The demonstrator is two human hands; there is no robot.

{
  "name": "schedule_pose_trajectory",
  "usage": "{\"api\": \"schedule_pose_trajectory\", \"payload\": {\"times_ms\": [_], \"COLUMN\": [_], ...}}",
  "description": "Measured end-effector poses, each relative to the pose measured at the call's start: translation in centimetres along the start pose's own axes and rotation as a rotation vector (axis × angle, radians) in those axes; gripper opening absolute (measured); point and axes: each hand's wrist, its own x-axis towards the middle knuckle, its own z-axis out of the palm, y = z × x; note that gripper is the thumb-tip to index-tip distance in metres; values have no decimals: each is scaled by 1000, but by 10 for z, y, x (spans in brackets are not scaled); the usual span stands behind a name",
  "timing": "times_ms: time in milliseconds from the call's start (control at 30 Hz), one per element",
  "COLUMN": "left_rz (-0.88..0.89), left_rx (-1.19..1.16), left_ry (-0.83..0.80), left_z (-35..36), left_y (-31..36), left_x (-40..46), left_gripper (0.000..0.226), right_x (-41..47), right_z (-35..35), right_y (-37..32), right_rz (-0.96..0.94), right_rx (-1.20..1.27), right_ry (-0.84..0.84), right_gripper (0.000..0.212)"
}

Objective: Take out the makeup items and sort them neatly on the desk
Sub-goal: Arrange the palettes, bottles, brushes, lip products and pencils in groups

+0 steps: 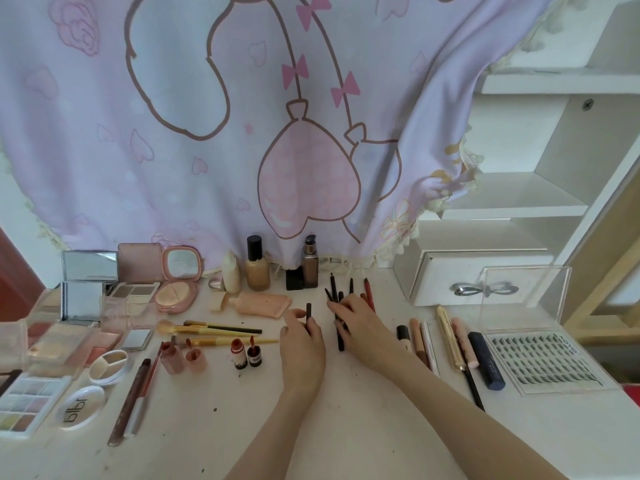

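**A pastel cloth behind a white desk**

A large lilac cloth (207,133) hangs across the back of the scene, printed with brown outlines, pink bows, hearts and a rose, its edge trimmed with cream fringe. It drapes down to the white desk (346,427), whose top is scuffed and speckled. On the right stand white shelves (533,199) in several tiers, a screw head showing in one panel. Below them sits a white drawer (450,282) with a silver bow-shaped handle (485,290). Pale wooden rails (602,271) slant at the far right. Soft, even light falls throughout.
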Motion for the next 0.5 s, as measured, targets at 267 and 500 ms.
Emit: {"api": "schedule_pose_trajectory", "payload": {"times_ms": [267,500], "left_rz": [17,18], "left_rx": [26,118], "left_ry": [85,148], "left_z": [10,17], "left_y": [-5,8], "left_x": [6,23], "left_gripper": [21,19], "right_x": [22,13], "right_z": [10,0], "right_y": [7,24], "right_rz": [1,85], "right_rx": [-189,-161], "right_ry": [-186,-61], "right_gripper": [56,53]}}
